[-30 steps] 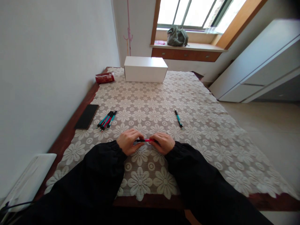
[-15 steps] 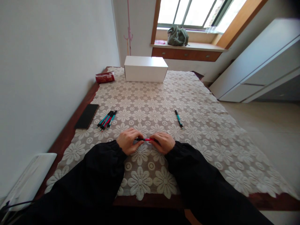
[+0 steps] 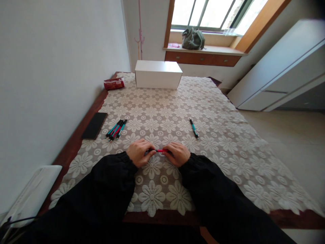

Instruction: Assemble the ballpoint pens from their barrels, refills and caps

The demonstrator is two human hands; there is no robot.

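Both arms reach in from the bottom of the frame in black sleeves, forearms angled inward so the hands meet low at the centre, just above the lace cloth (image 3: 228, 149) on the desk (image 3: 76, 142). The left hand (image 3: 138, 152) is curled, knuckles up, its grip pinched on the dark end of a red pen (image 3: 159, 150). The right hand (image 3: 179, 154) mirrors it, fingers folded down and closed on the pen's other end. The pen lies level between the two grips, only a short red stretch showing in the gap, right at centre frame.

Farther up on the left, a bundle of teal and red pens (image 3: 116, 129) lies on the cloth, with a black phone (image 3: 94, 125) beside it near the desk's edge. Right of centre, a single teal pen (image 3: 193, 127) lies alone. At the far end stand a white box (image 3: 158, 74) and a red packet (image 3: 113, 83).
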